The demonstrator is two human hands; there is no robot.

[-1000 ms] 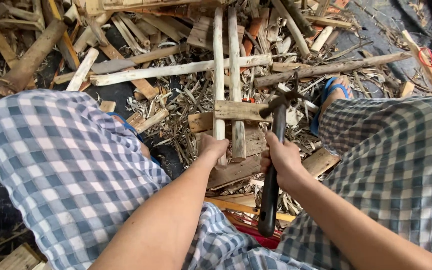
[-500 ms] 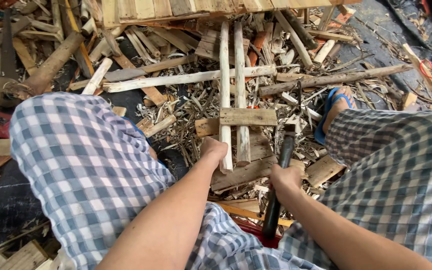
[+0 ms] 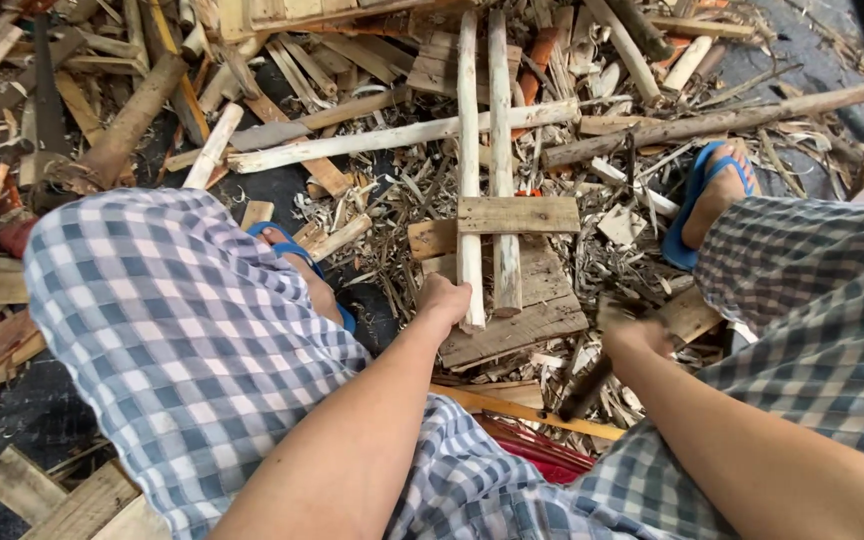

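- Since half a second back: view has tipped down; right hand with its dark-handled tool has dropped lower and blurred, tool head now hidden near the hand instead of raised over the wood.
- Left of the left grip: blue sandal and foot sit close beside the work; a glancing blow or flying chip could reach the toes.
- Left hand: grip closed around the near end of the left pale stick, pinning it on the pallet board. Fingers lie right where the wood is struck; a slip of the tool would catch them.
- Just right of that grip: second stick under a short cross-piece, loose-looking; it could shift when hit.
- Right grip: wrapped shut on the tool handle; motion blur, so exact hold unclear.
- Beyond the right grip: other blue sandal amid splinters.
- Packages, labels, signs: none seen; only a red plastic edge below both grips.
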